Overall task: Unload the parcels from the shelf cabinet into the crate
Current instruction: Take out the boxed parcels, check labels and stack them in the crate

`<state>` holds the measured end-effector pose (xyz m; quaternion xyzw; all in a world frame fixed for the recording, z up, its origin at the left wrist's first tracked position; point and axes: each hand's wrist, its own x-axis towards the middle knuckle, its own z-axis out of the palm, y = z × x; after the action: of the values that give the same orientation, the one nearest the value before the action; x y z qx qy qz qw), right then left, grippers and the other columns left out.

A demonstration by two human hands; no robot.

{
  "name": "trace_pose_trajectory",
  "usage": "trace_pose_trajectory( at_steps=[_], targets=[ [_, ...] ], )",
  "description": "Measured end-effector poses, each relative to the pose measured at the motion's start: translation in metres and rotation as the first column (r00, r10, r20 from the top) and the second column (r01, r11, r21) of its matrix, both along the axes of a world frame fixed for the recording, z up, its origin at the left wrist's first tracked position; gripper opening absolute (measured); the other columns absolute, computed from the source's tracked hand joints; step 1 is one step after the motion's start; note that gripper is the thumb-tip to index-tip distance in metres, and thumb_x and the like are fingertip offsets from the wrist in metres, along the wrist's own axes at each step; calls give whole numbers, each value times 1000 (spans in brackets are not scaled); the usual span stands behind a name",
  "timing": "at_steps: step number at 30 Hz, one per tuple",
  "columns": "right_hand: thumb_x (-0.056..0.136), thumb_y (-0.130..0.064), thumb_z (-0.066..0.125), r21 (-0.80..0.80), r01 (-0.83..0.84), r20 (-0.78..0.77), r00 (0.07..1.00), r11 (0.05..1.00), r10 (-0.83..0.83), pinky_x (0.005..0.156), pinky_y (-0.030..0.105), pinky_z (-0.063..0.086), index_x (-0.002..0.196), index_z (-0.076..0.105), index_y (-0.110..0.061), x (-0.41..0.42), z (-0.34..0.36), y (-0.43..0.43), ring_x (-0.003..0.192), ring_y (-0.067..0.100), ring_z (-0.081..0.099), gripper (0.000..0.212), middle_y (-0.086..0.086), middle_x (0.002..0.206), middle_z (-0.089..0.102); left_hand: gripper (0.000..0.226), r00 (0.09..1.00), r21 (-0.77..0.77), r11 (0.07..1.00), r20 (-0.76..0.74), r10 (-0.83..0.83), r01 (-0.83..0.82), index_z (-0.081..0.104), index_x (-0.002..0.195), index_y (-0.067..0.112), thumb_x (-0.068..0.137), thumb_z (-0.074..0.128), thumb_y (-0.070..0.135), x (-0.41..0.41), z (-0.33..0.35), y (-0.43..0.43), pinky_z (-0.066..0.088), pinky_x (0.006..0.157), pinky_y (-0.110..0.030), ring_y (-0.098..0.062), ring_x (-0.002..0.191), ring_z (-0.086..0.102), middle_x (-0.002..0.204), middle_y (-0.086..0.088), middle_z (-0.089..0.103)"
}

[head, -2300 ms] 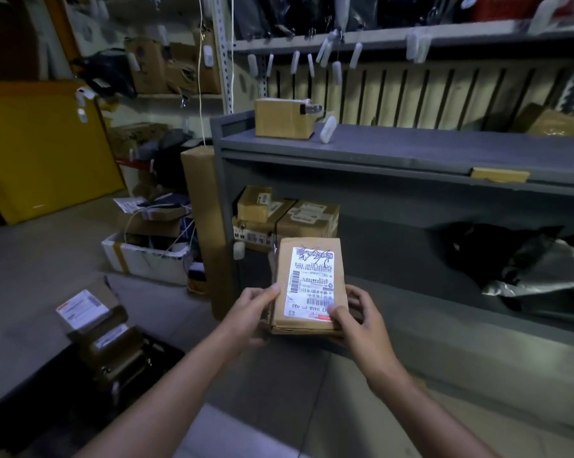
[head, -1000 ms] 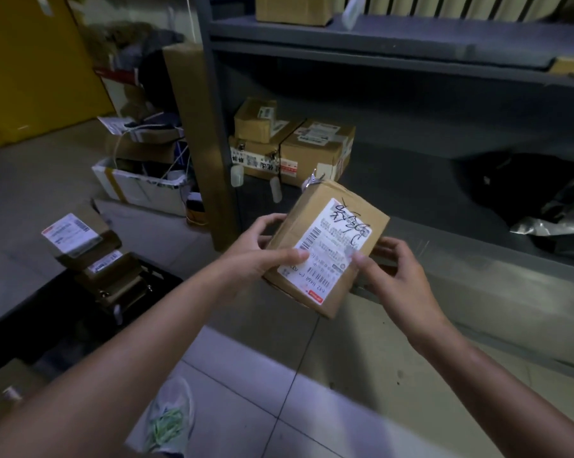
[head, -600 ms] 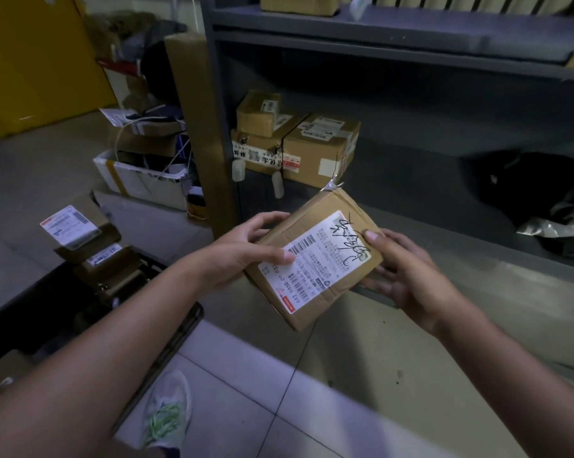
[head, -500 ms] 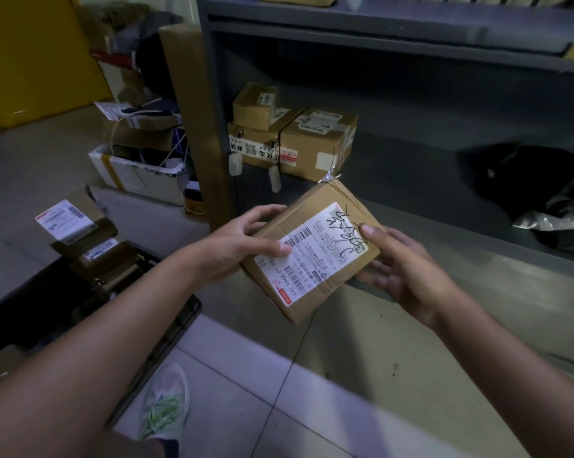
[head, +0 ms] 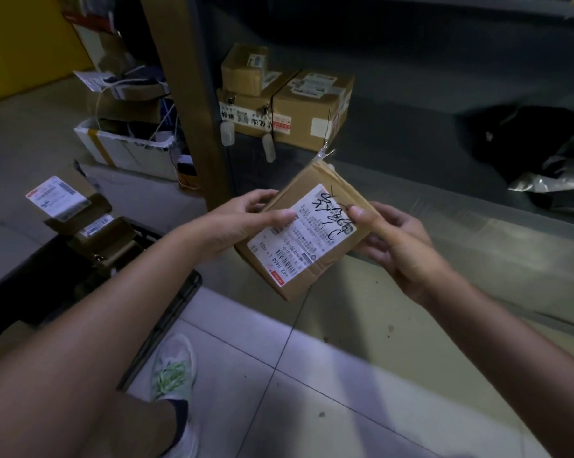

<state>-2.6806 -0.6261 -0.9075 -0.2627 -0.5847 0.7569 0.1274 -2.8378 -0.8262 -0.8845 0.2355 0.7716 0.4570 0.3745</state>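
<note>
I hold a small cardboard parcel point(head: 307, 239) with a white shipping label and black handwriting, tilted, in front of the grey shelf cabinet point(head: 444, 206). My left hand point(head: 242, 223) grips its left edge with the thumb on the label. My right hand point(head: 394, 239) grips its right side, thumb on top. Three more cardboard parcels point(head: 289, 100) sit on the cabinet's lower shelf at the left. The black crate point(head: 166, 322) lies on the floor at the lower left, with several labelled parcels point(head: 80, 219) stacked in it.
A brown upright post point(head: 186, 94) stands at the cabinet's left edge. Behind it a white box point(head: 123, 150) holds clutter. Dark and silver plastic bags point(head: 550, 160) lie on the shelf at the right. My shoe point(head: 173, 368) is on the pale tiled floor beside the crate.
I lowered the parcel from the shelf front and turned it from upright to tilted clockwise. My view dropped toward the floor, so the crate and my shoe now show more.
</note>
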Motion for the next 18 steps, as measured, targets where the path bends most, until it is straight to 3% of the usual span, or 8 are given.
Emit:
trace_pose_trajectory(
  at_steps=[2,6,10,13,18],
  targets=[
    [58,-37,91,80,34,-2,999,996,-34,97,35,55,145,44,-7,0,0,-4,107,15,70,103,4,131,61,78,999,-37,998,-24,45,-45,44,142,33,73,65,63,0,-2,2,56,91,-42,-18,105,67,122,2,65],
    [50,-50,94,413,25,40,998,910,-46,97,31,53,142,50,-20,0,1,-9,114,9,60,106,-3,131,57,85,995,-141,986,35,94,-89,40,141,38,69,51,83,1,-4,3,55,91,-53,-24,105,66,117,1,67],
    [65,-21,91,577,37,-17,999,816,-33,79,9,50,130,46,-27,1,2,-11,104,-10,51,79,-9,127,45,77,935,-117,978,294,201,-173,39,140,39,79,36,86,2,-5,7,53,94,-55,-38,104,69,137,-9,55],
    [65,-17,90,695,12,-41,999,719,22,91,16,51,130,43,-25,2,-3,-14,109,-10,47,81,-15,121,39,83,833,-61,959,483,271,-277,35,146,33,81,40,84,-1,-7,9,58,85,-48,-40,96,72,132,-23,58],
    [61,-24,81,896,-32,-46,985,442,164,98,34,50,133,41,-16,8,-21,-19,118,16,45,83,-2,128,35,84,765,-38,953,588,263,-299,45,139,20,78,56,76,-1,-15,16,57,82,-44,-39,99,71,120,-24,67]
  ],
)
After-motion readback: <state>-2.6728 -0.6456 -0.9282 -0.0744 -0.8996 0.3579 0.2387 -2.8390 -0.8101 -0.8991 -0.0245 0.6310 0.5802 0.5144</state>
